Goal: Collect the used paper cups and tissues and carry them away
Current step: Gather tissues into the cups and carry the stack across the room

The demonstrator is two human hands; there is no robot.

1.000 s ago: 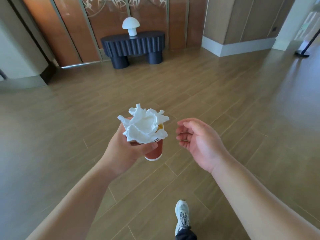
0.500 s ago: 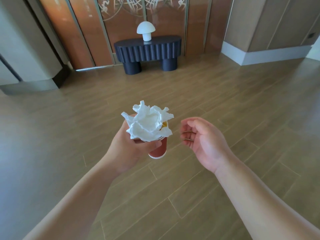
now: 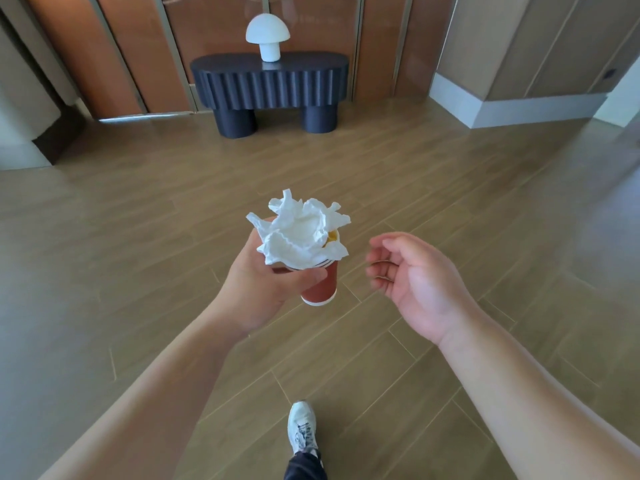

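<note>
Whereas half a second ago no foot showed, a white shoe point(image 3: 302, 427) now steps onto the wood floor point(image 3: 138, 237) at the bottom edge, and the dark console point(image 3: 269, 81) with its mushroom lamp point(image 3: 267, 36) sits nearer and more central. Both hands keep their earlier pose. Left hand point(image 3: 263, 289) grips the red cup point(image 3: 320, 284): thumb across the near wall just under the rim, fingers wrapped round the far side, cup base poking out right of the palm, tilted slightly. Crumpled tissues point(image 3: 299, 233) fill the cup mouth and spill over its rim, above the thumb. Right hand point(image 3: 419, 278) hangs beside the cup, apart, fingers loosely curled, holding nothing.
</note>
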